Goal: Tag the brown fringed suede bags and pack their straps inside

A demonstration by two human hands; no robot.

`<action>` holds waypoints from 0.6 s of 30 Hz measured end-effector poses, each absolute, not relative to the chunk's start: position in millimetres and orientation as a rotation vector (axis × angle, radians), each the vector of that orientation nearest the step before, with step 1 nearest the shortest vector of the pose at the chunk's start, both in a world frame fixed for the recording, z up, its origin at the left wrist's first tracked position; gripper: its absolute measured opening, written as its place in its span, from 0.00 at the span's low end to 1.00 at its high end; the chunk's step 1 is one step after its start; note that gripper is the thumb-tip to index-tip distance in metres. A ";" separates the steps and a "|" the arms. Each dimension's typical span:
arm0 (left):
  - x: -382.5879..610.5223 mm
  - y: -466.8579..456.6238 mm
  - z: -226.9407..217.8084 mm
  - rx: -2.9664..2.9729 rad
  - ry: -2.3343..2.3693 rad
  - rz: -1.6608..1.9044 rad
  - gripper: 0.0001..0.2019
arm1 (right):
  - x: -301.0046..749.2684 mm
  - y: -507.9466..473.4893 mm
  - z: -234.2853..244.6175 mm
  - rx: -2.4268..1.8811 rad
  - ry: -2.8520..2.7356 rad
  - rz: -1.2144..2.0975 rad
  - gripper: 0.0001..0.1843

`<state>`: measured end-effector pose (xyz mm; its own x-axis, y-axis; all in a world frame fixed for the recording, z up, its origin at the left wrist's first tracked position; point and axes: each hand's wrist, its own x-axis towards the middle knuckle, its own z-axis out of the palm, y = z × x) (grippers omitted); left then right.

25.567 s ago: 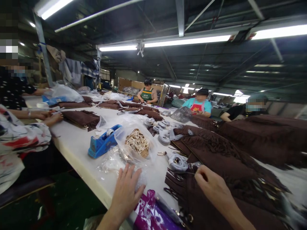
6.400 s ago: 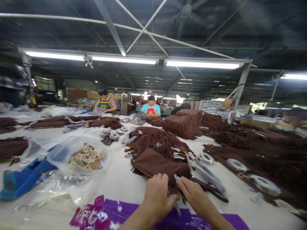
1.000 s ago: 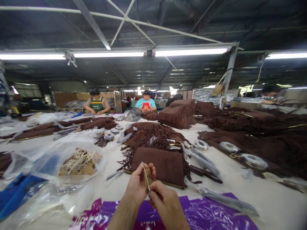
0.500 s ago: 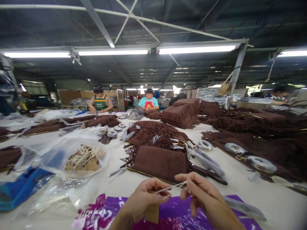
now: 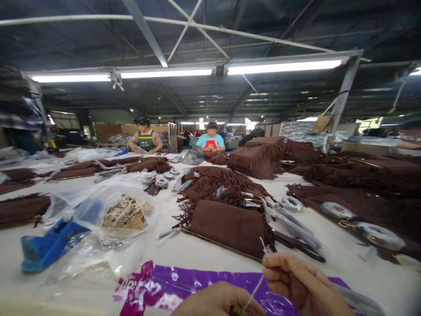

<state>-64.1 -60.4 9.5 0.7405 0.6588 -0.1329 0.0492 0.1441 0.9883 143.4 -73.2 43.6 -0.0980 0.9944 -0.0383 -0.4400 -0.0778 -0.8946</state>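
Note:
At the bottom edge my left hand (image 5: 219, 303) is closed, with the lower end of a thin cream string (image 5: 255, 285) running into it. My right hand (image 5: 301, 285) is closed on the upper part of the same string, whose tip sticks up past the fingers. The string is stretched at a slant between both hands. Just beyond them lies a flat brown suede bag with fringe (image 5: 230, 226) on the white table (image 5: 184, 250). A purple plastic bag (image 5: 174, 287) lies under my hands.
A clear bag of string tags (image 5: 123, 213) and a blue tape dispenser (image 5: 46, 248) lie to the left. Piles of brown fringed bags (image 5: 345, 175) and wrapped straps (image 5: 292, 224) cover the right and middle. Two people (image 5: 210, 140) work at the far end.
The hands have dropped lower in view and the string now runs at a slant instead of level. The paper tag seen under the left hand is out of sight.

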 end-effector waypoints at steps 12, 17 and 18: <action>-21.1 -45.2 11.1 1.118 0.566 0.957 0.23 | 150.6 -74.4 35.8 -1.000 -1.324 1.449 0.23; -6.7 -34.5 -10.9 1.147 0.709 1.077 0.20 | 152.6 -78.3 22.4 -1.009 -1.382 1.453 0.24; -6.0 -33.3 -13.5 1.163 0.722 1.085 0.19 | 152.7 -79.2 17.7 -0.990 -1.371 1.455 0.24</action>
<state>-6.0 -33.3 -13.5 0.3459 0.9349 0.0790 -0.2881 0.0257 0.9573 152.7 -79.2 17.7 -0.2958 0.9551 0.0188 -0.0752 -0.0036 -0.9972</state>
